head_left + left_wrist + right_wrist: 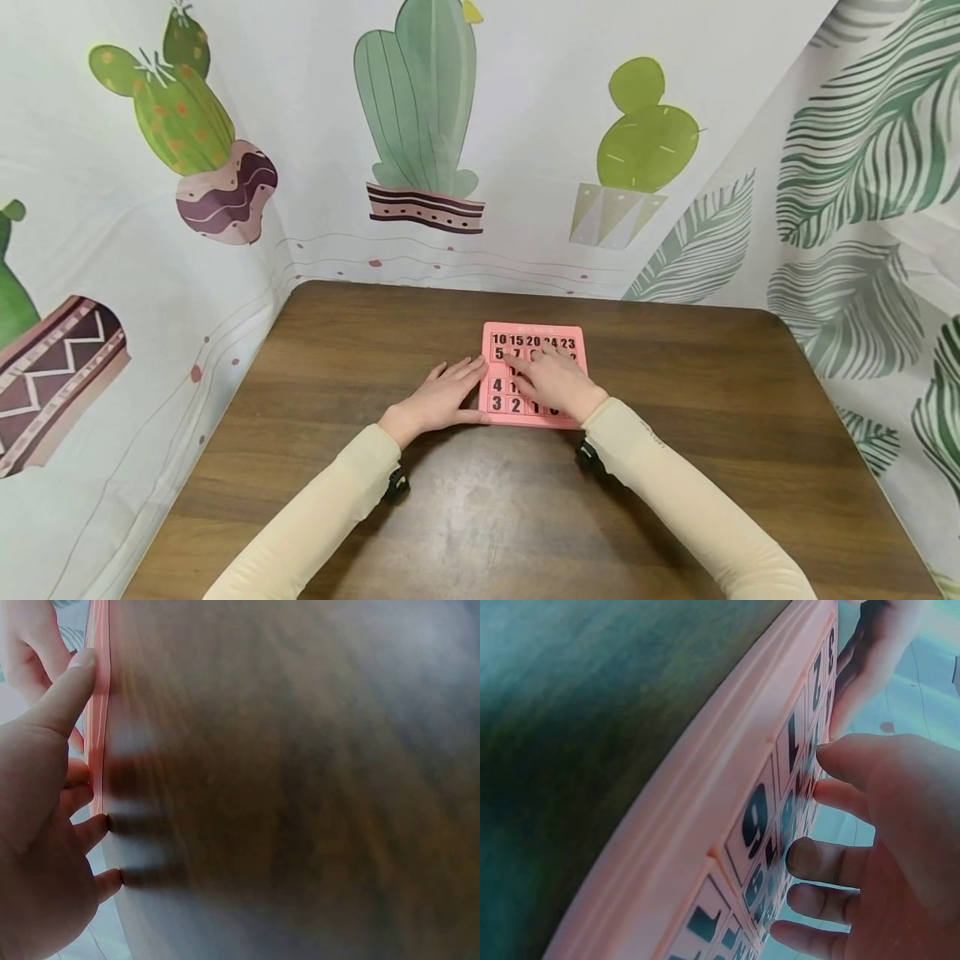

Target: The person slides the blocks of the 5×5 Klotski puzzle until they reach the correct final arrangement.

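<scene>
Board: one pink number board (525, 420) was seen flat on the one brown tabletop (480, 517), nearer its far edge than the sleeves, about midway between its left and right edges.
Number tiles: five were counted in the top row (516, 341), marked 10, 15, 20, 24 and 23, the 24 partly covered by a fingertip.
Hands: two were counted, both at the board.
Left hand (438, 396): the fingers were held straight and wide, laid along the board's left side, with the thumb at its near left corner.
Right hand (558, 379): the fingers were spread loosely over the tiles, nothing grasped; whether every fingertip was pressed down could not be told.
Sleeves: two pale ones (322, 508) were worn, each with one dark wrist device (397, 485).
Backdrop: four potted cacti (431, 100) were printed beyond the tabletop's far and left edges.
Left wrist view only: two fingertips (112, 883) were shown set down at the wood.
Right wrist view only: the tile right of the 1 (756, 814), part-hidden from the head, was shown whole.
</scene>
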Tool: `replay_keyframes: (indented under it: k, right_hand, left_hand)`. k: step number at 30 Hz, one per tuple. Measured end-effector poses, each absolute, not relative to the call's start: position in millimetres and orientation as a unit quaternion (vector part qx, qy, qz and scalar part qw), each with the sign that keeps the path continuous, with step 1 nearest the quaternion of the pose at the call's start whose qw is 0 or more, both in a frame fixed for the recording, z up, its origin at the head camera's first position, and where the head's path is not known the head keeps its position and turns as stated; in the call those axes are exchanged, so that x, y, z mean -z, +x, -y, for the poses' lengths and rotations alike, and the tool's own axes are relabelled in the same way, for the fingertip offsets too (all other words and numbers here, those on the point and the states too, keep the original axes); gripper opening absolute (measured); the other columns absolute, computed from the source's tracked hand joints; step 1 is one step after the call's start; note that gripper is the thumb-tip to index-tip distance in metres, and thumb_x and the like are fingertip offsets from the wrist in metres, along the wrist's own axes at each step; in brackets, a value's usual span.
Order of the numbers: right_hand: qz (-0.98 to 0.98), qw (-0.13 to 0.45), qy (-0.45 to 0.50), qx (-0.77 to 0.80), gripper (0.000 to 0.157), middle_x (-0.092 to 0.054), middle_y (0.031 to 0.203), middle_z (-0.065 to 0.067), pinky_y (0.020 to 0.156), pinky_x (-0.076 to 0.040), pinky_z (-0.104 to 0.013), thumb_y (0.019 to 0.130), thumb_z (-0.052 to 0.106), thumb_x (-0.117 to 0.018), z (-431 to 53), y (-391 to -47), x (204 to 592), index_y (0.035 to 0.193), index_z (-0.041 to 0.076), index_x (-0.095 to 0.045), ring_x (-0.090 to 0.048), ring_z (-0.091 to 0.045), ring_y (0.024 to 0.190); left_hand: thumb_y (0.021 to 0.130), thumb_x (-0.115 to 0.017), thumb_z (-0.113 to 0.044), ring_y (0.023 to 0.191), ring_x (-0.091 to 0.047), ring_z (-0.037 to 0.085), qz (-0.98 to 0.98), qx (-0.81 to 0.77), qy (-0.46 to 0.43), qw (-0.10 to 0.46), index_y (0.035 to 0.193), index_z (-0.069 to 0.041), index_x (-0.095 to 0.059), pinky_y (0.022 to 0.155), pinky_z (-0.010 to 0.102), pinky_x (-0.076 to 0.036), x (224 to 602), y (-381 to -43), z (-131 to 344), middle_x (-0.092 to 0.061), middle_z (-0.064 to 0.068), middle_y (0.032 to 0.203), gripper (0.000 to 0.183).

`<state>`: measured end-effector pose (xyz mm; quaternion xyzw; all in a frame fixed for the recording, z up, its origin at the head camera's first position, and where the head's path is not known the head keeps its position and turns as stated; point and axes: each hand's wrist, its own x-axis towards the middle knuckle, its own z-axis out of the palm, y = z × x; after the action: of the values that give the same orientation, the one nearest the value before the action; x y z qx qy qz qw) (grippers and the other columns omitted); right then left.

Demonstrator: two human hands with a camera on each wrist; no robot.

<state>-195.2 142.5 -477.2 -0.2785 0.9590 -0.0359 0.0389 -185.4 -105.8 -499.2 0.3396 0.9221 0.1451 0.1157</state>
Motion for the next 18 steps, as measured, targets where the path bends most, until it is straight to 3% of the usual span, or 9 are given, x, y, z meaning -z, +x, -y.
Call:
replay_keyframes:
  k: [11,18]
  right_hand:
    - [-0.953,0.041,-0.295,0.051,0.051,-0.066,0.136,-0.024,0.116,-0.036,-0.061,0.104,0.032,-0.061,-145,-178,476,0.153,0.018,-0.056,-0.055,-0.048,0.134]
    - [-0.941,-0.001,-0.331,0.065,0.044,-0.072,0.119,-0.022,0.109,-0.043,-0.063,0.102,0.029,-0.065,-147,-159,472,0.143,0.014,-0.065,-0.062,-0.048,0.123]
  left_hand:
    - [0.096,-0.065,-0.061,0.159,-0.02,0.031,-0.921,-0.143,0.341,0.119,0.165,-0.008,-0.029,0.124,0.063,-0.015,498,-184,106,-0.022,0.009,0.173,0.094]
    - [0.096,-0.065,-0.06,0.159,-0.021,0.032,-0.921,-0.146,0.342,0.116,0.165,-0.007,-0.029,0.124,0.064,-0.016,498,-185,106,-0.022,0.01,0.173,0.094]
